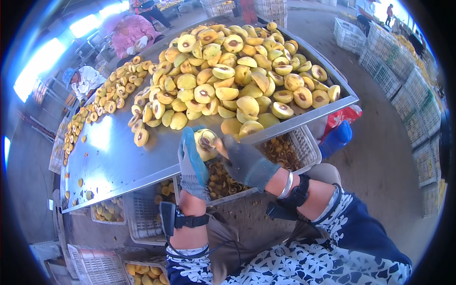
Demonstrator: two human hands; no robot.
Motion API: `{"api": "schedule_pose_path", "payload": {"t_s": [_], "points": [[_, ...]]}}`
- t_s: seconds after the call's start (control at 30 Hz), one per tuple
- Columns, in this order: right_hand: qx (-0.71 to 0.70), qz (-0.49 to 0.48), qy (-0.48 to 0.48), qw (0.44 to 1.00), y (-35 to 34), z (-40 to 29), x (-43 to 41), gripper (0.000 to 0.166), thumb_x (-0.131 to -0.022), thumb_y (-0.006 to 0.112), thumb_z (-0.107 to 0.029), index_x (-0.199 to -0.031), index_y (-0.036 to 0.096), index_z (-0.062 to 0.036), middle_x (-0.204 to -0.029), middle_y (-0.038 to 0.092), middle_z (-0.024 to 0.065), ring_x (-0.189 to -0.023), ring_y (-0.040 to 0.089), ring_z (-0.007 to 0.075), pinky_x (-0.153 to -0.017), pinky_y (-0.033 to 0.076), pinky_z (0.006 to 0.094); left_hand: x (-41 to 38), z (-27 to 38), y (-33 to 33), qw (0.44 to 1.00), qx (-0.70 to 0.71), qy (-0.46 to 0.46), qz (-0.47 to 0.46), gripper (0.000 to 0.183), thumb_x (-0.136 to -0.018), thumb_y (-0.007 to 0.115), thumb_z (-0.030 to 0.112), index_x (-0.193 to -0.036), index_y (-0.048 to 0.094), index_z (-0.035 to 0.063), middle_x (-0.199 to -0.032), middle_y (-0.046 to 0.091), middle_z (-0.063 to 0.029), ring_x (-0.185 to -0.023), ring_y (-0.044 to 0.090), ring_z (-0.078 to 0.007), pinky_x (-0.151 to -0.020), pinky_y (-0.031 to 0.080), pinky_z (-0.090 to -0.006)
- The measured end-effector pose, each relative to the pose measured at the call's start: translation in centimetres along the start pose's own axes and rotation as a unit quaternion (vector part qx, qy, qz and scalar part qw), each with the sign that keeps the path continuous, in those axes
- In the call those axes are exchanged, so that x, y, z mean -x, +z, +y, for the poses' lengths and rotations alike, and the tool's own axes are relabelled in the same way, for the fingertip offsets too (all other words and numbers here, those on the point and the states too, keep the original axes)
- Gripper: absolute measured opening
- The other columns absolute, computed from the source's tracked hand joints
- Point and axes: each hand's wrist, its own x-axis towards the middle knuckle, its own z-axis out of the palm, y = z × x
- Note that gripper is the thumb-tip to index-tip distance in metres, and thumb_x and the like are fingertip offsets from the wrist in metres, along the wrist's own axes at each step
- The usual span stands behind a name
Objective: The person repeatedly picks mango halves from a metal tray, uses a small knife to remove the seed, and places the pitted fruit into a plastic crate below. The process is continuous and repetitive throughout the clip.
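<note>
My left hand (194, 162), in a blue and grey work glove, holds a halved yellow fruit (206, 144) with its brown centre facing up. Against that fruit, my right hand (244, 160) in a dark grey glove is closed around something; an orange-brown tip shows at its fingers, and whether it is a tool or a piece of fruit I cannot tell. Just beyond my hands a large heap of halved yellow fruit (228, 82) covers the far part of a metal table (160, 142). Beneath my hands stands a plastic crate (310, 149) with small brown and orange pieces.
More crates (146, 213) with fruit stand below the table's near edge (121, 190). A blue container (336, 139) lies beside the right corner. Two people, one in pink (133, 35) and one in white (87, 82), are at the table's far left side. Stacked crates (402, 96) line the right.
</note>
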Motion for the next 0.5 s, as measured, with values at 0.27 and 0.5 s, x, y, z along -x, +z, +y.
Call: {"api": "schedule_pose_path", "payload": {"t_s": [0.27,0.5], "points": [[-0.22,0.079,-0.058,0.971,0.8,-0.4,-1.5,0.03,-0.087,0.061,-0.017,-0.107,0.045,-0.0016,-0.075,0.061,0.0087,-0.058,0.06,0.0245,-0.056,0.05,0.0374,-0.2,0.8,0.8,0.998,-0.015,0.04,0.044,0.049,-0.1,0.034,0.043,-0.12,0.052,0.0013,-0.103,0.061,-0.0094,-0.09,0.062,-0.0173,-0.077,0.052,-0.0278],[-0.436,-0.011,0.203,0.876,-2.3,0.4,-1.2,0.039,-0.082,0.06,-0.01,-0.116,0.043,-0.0004,-0.087,0.061,0.007,-0.068,0.06,0.0156,-0.059,0.05,0.0305,0.9,2.7,1.0,0.996,0.03,-0.083,-0.032,0.041,-0.098,0.048,0.03,-0.13,0.045,0.004,-0.11,0.059,-0.0113,-0.096,0.061,-0.0187,-0.076,0.053,-0.0281]]}}
